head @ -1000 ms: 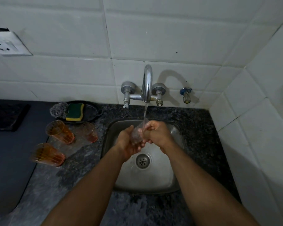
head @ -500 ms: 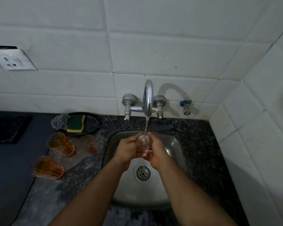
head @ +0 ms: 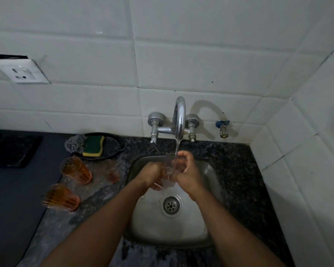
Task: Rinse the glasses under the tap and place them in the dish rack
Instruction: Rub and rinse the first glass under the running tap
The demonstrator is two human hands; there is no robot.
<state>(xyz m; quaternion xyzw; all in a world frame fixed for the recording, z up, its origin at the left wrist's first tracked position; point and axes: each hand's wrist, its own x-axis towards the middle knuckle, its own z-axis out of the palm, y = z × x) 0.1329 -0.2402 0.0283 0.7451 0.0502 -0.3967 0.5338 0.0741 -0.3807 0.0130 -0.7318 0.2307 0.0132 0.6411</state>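
A clear glass (head: pixel 171 168) is held over the steel sink (head: pixel 206 224) between my left hand (head: pixel 152 174) and my right hand (head: pixel 187 170), mouth turned up toward the tap (head: pixel 178 120). A thin stream of water runs from the spout into the glass. Both hands wrap its sides, so much of it is hidden. Three orange glasses stand on the wet counter left of the sink: one (head: pixel 75 170) at the back, a paler one (head: pixel 110 170) beside it, one (head: pixel 60 197) nearer me. No dish rack is in view.
A black dish (head: pixel 112 145) with a green-yellow sponge (head: pixel 94 146) and a steel scrubber (head: pixel 74 143) sits behind the glasses. A dark mat (head: pixel 12 151) lies far left. White tiled walls close the back and right; a socket (head: pixel 22 72) and a small valve (head: pixel 223 128) are on the wall.
The glass has been turned between my hands under the stream, with my right hand now higher around its rim. The view has tilted slightly.
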